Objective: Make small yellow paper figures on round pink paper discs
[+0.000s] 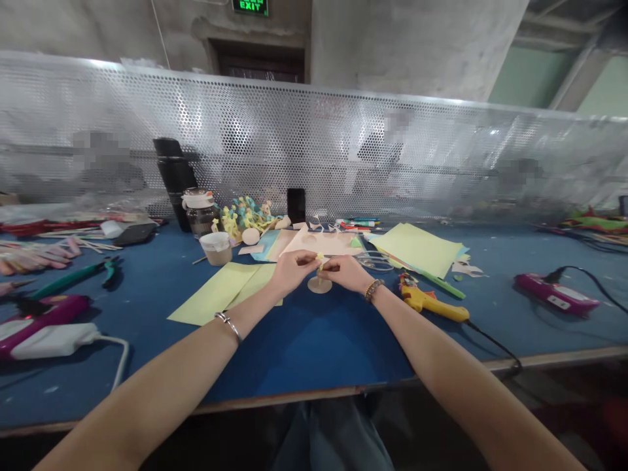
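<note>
In the middle of the table, my left hand [296, 269] and my right hand [347, 271] come together, fingers pinched. Between the fingertips is a small pale yellow paper piece [320, 257], mostly covered by my fingers, so its exact shape cannot be made out. Directly below it is a pale round disc [320, 285], which looks like the base of the same small craft piece. Yellow paper sheets [216, 294] lie to the left of my left hand. A yellow hot glue gun [434, 305] rests to the right of my right wrist.
Behind my hands lie pink paper sheets [318, 242], with several yellow and blue paper crafts [248, 216] beyond. A cup [216, 248], a jar [201, 212] and a black bottle [174, 176] stand left. More yellow sheets [417, 247] and a purple power strip [557, 294] lie right.
</note>
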Demonstrator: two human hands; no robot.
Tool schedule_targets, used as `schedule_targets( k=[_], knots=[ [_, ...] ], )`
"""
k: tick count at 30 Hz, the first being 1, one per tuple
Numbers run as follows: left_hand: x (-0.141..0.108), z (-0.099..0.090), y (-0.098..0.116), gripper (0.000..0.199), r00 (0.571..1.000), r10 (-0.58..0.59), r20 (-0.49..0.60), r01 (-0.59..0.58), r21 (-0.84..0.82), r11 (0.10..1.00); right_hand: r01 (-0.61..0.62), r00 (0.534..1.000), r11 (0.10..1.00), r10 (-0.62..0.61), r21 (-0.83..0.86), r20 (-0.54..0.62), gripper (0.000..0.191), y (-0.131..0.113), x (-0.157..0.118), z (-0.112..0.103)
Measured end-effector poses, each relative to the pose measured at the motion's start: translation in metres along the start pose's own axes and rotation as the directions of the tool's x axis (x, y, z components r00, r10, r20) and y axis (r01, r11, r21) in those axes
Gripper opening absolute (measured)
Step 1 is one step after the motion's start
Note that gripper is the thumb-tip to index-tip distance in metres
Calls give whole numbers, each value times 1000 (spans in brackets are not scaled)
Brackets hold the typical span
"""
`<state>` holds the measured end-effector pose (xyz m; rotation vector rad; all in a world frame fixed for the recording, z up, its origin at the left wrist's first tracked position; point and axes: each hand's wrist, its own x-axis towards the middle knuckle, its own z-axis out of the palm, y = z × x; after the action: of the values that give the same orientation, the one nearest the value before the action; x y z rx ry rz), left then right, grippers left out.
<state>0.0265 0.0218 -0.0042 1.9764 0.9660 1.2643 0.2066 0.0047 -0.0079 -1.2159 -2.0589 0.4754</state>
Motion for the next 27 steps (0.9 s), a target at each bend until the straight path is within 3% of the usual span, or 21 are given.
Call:
schedule_targets(
  k=[14, 19, 27],
  knots=[
    [-1, 0, 6, 17, 1000, 4, 12, -5, 19, 1000, -19, 1000, 1000, 19, -10, 1, 24, -1, 0, -1],
    [-2, 0, 5, 17, 1000, 16, 24, -17, 26, 1000, -44, 995, 999, 47, -30, 85, 19, 2, 0, -1],
    [-4, -1, 1, 41, 986, -97, 132, 88, 73, 993, -67, 992, 996, 74, -66, 102, 24, 3, 0, -1]
  ],
)
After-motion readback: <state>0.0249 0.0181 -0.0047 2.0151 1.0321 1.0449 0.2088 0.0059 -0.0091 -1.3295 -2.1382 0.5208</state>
